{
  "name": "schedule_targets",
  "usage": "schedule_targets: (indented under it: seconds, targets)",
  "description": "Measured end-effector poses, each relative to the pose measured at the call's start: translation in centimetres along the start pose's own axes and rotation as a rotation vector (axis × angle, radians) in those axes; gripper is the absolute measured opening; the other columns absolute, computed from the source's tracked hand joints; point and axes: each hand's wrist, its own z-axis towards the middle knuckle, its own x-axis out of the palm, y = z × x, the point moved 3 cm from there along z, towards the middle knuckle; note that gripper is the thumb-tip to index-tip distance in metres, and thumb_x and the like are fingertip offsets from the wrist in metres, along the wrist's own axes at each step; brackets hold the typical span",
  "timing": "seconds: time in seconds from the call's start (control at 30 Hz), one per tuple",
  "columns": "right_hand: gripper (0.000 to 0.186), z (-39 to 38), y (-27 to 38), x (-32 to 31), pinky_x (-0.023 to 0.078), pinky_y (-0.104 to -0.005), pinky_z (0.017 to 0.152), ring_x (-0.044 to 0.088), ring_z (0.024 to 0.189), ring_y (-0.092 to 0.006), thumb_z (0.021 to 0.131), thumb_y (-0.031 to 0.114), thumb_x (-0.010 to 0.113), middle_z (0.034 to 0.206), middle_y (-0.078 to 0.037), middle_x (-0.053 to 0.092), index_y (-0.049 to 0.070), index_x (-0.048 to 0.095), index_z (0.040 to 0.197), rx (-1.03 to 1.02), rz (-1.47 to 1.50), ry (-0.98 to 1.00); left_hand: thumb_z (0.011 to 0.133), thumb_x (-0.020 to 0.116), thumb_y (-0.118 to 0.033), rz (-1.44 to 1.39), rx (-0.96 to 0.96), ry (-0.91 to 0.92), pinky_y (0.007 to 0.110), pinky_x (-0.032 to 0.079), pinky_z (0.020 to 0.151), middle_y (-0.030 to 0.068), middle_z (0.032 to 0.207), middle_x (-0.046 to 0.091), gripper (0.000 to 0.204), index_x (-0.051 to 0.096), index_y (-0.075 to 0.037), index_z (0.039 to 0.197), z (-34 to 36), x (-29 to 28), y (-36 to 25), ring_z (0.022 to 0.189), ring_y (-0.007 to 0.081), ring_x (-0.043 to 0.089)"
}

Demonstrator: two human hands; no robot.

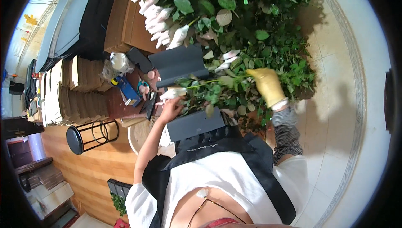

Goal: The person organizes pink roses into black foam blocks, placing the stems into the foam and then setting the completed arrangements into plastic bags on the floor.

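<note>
My left hand (171, 107) is bare and closes on the wrapped white bud end of a rose stem (201, 84). My right hand (268, 86) wears a yellow glove and grips the same stem further along, among its green leaves. The stem lies across a dark grey folded sheet (193, 124) in front of me. A second dark grey sheet (179, 64) sits just beyond. Behind it lies a big pile of leafy rose stems (251, 23) with several white paper-wrapped buds (155, 15).
Stacks of flat cardboard (83, 77) stand at the left, with a blue tool (125, 89), scissors (144, 88) and a tape roll (119, 60) on the brown table. A black round stool (77, 139) stands on the wood floor. Pale tiled floor (335, 102) lies to the right.
</note>
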Motion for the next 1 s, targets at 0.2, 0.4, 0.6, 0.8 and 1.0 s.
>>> schedule_targets:
  seconds: [0.2,0.4,0.6,0.8,1.0]
  targets:
    - [0.018,-5.9,-0.2,15.1,0.057,-0.0394,0.075,0.070,0.081,-0.0282,0.090,0.017,0.064,0.090,-0.010,0.074,0.007,0.076,0.098,0.128,0.029,0.172,0.085,0.072,-0.014,0.129,0.189,0.057,0.044,0.047,0.098,0.0111,0.120,0.063,0.034,0.066,-0.013,0.118,0.6,-1.1,-2.6,0.118,0.0351,0.054]
    - [0.026,-3.6,1.3,7.3,0.056,-0.0403,0.081,0.069,0.091,-0.0332,0.089,0.003,0.059,0.101,-0.017,0.072,0.008,0.074,0.108,0.162,0.395,0.197,0.083,0.074,-0.019,0.597,0.329,0.233,0.045,0.046,0.098,0.0100,0.132,0.056,0.040,0.066,-0.019,0.122,-1.0,-3.7,-6.4,0.121,0.0341,0.053]
    - [0.030,-5.4,1.9,6.4,0.055,-0.0396,0.085,0.069,0.095,-0.0307,0.082,0.001,0.061,0.101,-0.012,0.074,0.009,0.074,0.108,-0.024,0.195,0.332,0.074,0.076,-0.021,0.729,0.486,0.104,0.048,0.041,0.105,0.0136,0.136,0.054,0.035,0.071,-0.013,0.109,2.6,-4.5,-1.5,0.125,0.0375,0.050]
    - [0.020,-7.7,3.6,8.8,0.051,-0.0427,0.087,0.067,0.087,-0.0288,0.075,0.012,0.059,0.082,-0.008,0.068,0.011,0.072,0.089,0.113,-0.055,0.151,0.076,0.076,-0.017,0.564,0.337,0.206,0.049,0.047,0.097,0.0205,0.128,0.053,0.036,0.067,-0.008,0.109,1.8,-3.8,-4.9,0.114,0.0422,0.053]
    - [0.036,-9.9,-0.4,12.2,0.051,-0.0448,0.091,0.063,0.104,-0.0348,0.086,0.011,0.067,0.107,-0.012,0.069,0.013,0.067,0.122,0.144,0.369,0.161,0.082,0.075,-0.021,0.717,0.450,0.010,0.048,0.046,0.093,0.0171,0.130,0.052,0.034,0.063,-0.009,0.112,0.4,-1.6,-3.2,0.111,0.0387,0.053]
